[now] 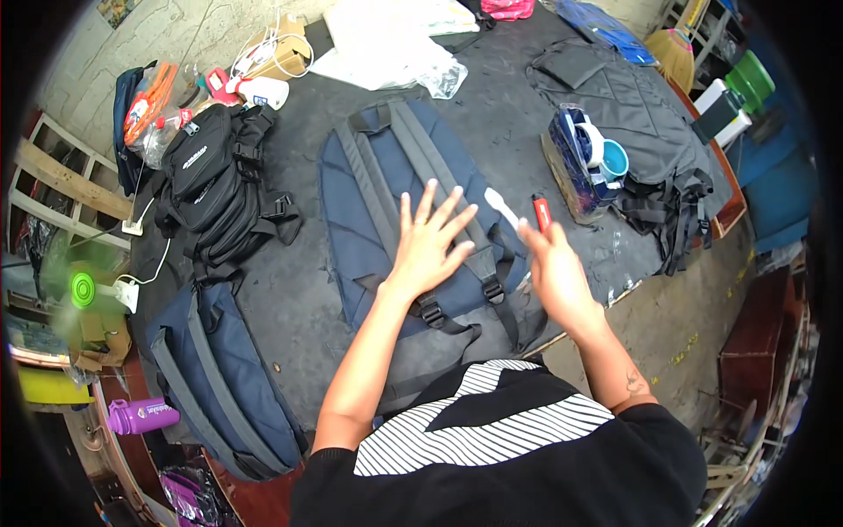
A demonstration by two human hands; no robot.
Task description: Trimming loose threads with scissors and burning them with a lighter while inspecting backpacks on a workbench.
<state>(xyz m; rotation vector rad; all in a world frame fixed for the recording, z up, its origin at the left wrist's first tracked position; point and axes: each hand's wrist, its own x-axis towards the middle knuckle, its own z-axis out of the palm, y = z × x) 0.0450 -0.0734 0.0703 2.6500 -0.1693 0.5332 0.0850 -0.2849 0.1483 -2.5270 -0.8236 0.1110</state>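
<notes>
A navy blue backpack (pixel 360 228) with grey shoulder straps lies on the dark table, strap side up. My left hand (pixel 428 241) rests flat on its straps, fingers spread, holding nothing. At the backpack's right edge, my right hand (pixel 562 277) is closed on the end of a slim white tool with a wider, rounded tip (pixel 502 209), perhaps a brush or spoon. Just beyond those fingers is a small red lighter-like object (pixel 541 212); I cannot tell whether the hand touches it. Black straps and buckles hang toward the table's near edge.
A second blue backpack (pixel 233 378) and a black bag (pixel 215 176) lie to the left, near a purple bottle (pixel 142 416) and blurred green fan (pixel 82 290). On the right are a blue container (pixel 584 167) and a black backpack (pixel 632 114). White plastic sheets (pixel 386 44) lie at the back.
</notes>
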